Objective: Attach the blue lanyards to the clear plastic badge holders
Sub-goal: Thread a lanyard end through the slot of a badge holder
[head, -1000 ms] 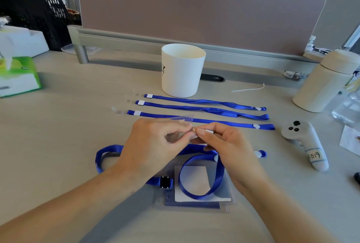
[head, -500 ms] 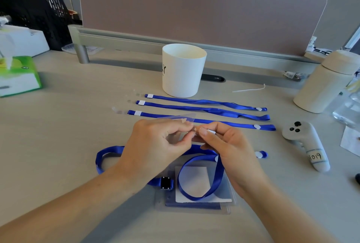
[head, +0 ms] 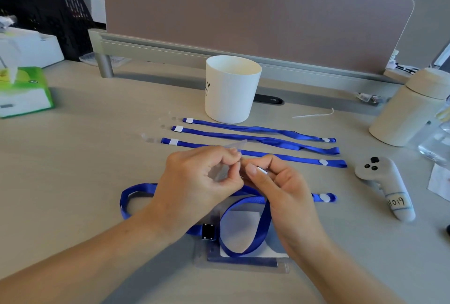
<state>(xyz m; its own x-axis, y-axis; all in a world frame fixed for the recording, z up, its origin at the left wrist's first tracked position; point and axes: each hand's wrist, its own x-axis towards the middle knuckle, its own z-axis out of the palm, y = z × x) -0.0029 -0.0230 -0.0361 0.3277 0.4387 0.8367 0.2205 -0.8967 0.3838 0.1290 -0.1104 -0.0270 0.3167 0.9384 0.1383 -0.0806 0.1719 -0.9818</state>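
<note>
My left hand (head: 202, 181) pinches a clear plastic badge holder (head: 232, 147), lifted above the desk; most of it is hidden behind my fingers. My right hand (head: 280, 186) pinches the white-tipped end of a blue lanyard (head: 248, 235) right against the holder. That lanyard loops down over a stack of clear badge holders (head: 243, 261) near the front edge, with a black buckle (head: 208, 231) beside it. Three more blue lanyards (head: 255, 139) lie in parallel rows behind my hands.
A white cup (head: 231, 89) stands behind the lanyards. A cream flask (head: 411, 108) and a white controller (head: 387, 184) are on the right. A green tissue box (head: 22, 91) sits far left. A brown divider panel (head: 243, 16) closes off the desk's back.
Both hands stay together at the same spot, with only small finger shifts at the lanyard end and holder.
</note>
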